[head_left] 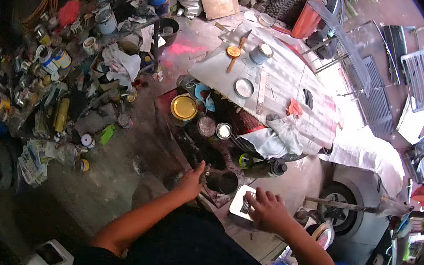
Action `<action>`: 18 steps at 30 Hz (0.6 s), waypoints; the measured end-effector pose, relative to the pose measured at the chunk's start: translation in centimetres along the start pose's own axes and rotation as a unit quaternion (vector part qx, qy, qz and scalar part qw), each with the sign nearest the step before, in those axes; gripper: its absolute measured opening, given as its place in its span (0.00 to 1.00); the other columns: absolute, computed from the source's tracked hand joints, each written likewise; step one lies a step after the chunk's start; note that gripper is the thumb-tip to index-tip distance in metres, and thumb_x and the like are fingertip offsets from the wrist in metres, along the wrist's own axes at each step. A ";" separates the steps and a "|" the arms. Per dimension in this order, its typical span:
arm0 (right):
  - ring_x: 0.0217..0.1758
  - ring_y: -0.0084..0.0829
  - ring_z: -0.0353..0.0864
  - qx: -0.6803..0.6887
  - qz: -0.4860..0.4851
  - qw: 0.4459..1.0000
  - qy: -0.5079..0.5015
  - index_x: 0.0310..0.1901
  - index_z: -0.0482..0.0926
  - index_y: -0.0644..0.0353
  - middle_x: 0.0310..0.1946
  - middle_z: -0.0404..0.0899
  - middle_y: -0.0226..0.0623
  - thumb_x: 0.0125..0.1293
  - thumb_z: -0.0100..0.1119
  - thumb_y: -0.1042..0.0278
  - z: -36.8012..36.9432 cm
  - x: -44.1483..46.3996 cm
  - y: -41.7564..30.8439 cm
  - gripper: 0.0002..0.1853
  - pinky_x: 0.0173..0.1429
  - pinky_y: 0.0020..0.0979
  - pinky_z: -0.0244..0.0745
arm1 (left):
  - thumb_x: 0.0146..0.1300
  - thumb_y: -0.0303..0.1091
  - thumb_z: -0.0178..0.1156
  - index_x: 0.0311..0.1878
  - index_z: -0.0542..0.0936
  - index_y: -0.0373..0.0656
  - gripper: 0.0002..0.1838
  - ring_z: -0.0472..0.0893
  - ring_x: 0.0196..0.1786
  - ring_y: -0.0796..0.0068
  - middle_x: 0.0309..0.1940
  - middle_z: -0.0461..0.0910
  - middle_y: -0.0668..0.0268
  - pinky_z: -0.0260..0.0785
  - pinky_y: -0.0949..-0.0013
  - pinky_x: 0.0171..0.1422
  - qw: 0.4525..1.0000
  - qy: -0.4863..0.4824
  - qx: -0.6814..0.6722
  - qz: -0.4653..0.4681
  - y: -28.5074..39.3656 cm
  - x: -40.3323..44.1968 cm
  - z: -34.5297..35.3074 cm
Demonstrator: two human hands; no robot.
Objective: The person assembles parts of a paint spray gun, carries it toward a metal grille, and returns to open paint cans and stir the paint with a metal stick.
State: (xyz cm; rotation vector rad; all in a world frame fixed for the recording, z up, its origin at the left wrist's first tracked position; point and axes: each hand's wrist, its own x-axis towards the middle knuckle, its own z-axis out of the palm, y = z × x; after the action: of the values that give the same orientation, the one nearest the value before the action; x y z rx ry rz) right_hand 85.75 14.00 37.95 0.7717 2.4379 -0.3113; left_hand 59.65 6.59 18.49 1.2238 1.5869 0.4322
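Observation:
My left hand (190,184) is closed at the side of a dark, round cup (222,182), its thumb raised. The cup's open top faces me, and its inside looks dark. Just to the right, my right hand (269,209) curls over a white, square-topped container (237,205). A dark ridged piece, perhaps its handle, lies at the fingertips and is partly hidden by the hand. Beyond the cup stand a can with a yellow top (184,107), a can with a pinkish-grey top (206,126) and a small can of white (224,131). A dark bottle (276,167) lies or stands near a green-rimmed item (245,161).
A pale corrugated sheet (281,83) carries a can (261,53), a round lid (244,87), a strip (261,93) and cloths (286,131). Cluttered paint cans (106,21) fill the left side. A car wheel (339,207) is at right, with a pole (341,204) crossing before it.

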 end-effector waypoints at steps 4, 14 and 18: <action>0.65 0.54 0.72 0.057 0.073 0.986 0.139 0.75 0.61 0.50 0.69 0.65 0.55 0.58 0.69 0.58 2.6 0.3 0.7 0.44 0.62 0.57 0.71 | 0.71 0.33 0.61 0.85 0.45 0.60 0.46 0.70 0.71 0.40 0.71 0.68 0.43 0.65 0.48 0.74 0.998 0.035 -0.059 -0.003 -0.5 -1.6 -1.9; 0.71 0.56 0.66 0.129 0.211 0.917 0.313 0.77 0.58 0.59 0.74 0.61 0.55 0.43 0.79 0.59 10.0 5.5 -1.1 0.58 0.67 0.58 0.66 | 0.74 0.32 0.61 0.84 0.50 0.59 0.42 0.63 0.78 0.46 0.77 0.62 0.48 0.60 0.48 0.79 0.965 0.249 -0.062 0.057 1.3 -8.7 -8.5; 0.74 0.55 0.63 0.144 0.216 0.917 0.303 0.79 0.53 0.59 0.75 0.58 0.54 0.38 0.84 0.59 9.8 6.3 -1.2 0.65 0.70 0.54 0.64 | 0.74 0.32 0.60 0.84 0.50 0.56 0.41 0.65 0.77 0.46 0.77 0.63 0.49 0.62 0.49 0.77 0.955 0.274 -0.101 0.045 2.2 -9.2 -9.5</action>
State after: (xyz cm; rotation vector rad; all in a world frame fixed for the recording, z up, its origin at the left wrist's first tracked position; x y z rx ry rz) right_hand 85.14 12.25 26.38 1.7224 2.6972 -0.2872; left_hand 51.90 2.33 28.62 1.0720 1.8927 1.0375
